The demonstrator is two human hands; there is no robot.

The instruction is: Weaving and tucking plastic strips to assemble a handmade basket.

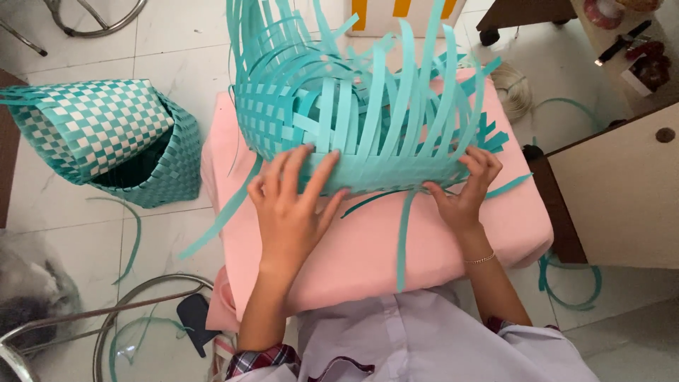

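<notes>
My left hand (290,205) lies flat, fingers spread wide, pressing the half-woven teal basket (353,134) onto the pink cushion (368,247) so it sits steady. My right hand (467,187) pinches its woven edge, probably to keep the loose strips tight. The finished checkered basket (106,138) lies tipped on the floor, apparently empty.

— Where is there room around the pink cushioned bench (368,247)?

— Its near half is bare, crossed only by loose teal strips (404,240).

— And the far half?

— The half-woven teal strip basket (353,120) fills it; its upright strips fan outward.

— To the left?

— A finished teal-and-white checkered woven basket (106,138) stands on the white tiled floor (170,56).
</notes>
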